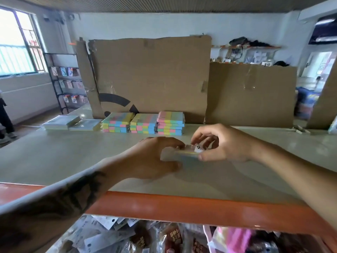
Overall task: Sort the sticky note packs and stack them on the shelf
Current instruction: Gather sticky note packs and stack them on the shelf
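Both of my hands hold one sticky note pack, blurred, in clear wrap, just above the pale shelf board. My left hand grips its left end and my right hand pinches its right end with thumb below and fingers on top. At the back of the shelf stand three stacks of pastel striped sticky note packs, side by side against the cardboard. Left of them lie two low piles of pale yellow-green packs.
Large cardboard sheets wall off the back of the shelf. An orange beam edges the shelf front; below it lie bagged goods. A black wire rack stands at the left, near a person's leg at the far left edge.
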The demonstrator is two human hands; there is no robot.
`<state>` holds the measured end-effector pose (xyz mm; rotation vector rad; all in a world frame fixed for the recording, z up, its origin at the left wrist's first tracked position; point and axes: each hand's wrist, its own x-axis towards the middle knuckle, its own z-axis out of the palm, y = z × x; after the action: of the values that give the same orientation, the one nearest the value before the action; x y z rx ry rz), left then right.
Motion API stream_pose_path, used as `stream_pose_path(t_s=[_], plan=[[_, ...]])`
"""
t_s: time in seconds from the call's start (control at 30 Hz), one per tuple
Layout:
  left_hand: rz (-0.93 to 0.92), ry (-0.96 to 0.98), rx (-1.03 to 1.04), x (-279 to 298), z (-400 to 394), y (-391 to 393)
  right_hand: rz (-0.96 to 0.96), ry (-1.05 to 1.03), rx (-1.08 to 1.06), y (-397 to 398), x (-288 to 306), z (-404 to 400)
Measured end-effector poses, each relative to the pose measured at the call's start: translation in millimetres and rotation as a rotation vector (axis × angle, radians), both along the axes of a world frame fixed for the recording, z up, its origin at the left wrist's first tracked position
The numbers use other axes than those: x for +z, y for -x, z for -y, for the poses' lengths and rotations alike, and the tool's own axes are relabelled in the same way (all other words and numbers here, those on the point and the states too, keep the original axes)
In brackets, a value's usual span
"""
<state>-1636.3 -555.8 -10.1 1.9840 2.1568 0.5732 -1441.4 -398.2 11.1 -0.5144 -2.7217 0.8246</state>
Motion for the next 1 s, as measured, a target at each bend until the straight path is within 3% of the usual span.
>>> stream_pose_path(t_s=[0.17,0.27,0.43,0.57,0.63,0.7,0.83,1.0], plan=[[0.120,-0.257,0.027,-4.5,-1.7,6.5,-0.182,0.271,0.003,5.1,0.7,6.6],[0.282,-0.262,0.034,-4.9,-2.6,10.5,-0.255,0.376,0.003,7.5,-2.3,12.8],[0.486,-0.272,0.037,-3.2,0.0,12.7,-0.306,0.365,-0.076,11.9,-7.5,15.9],[0.600,-0.294,0.034,-3.8,1.3,13.2,-0.412,0.549,-0.127,14.4,-6.3,18.7],[0.531,-0.351,0.078,-5.4,4.6,17.1,-0.445,0.650,-0.144,13.7,-3.9,19.0],[0.343,-0.400,0.122,-4.1,13.6,20.3,-0.439,0.697,-0.150,14.6,-1.0,18.2],[0.025,-0.341,0.026,7.6,32.9,23.6,-0.324,0.695,-0.106,24.1,0.3,24.6],[-0.079,-0.205,0.016,26.1,52.9,39.5,-0.295,0.684,-0.061,52.2,3.4,46.8]])
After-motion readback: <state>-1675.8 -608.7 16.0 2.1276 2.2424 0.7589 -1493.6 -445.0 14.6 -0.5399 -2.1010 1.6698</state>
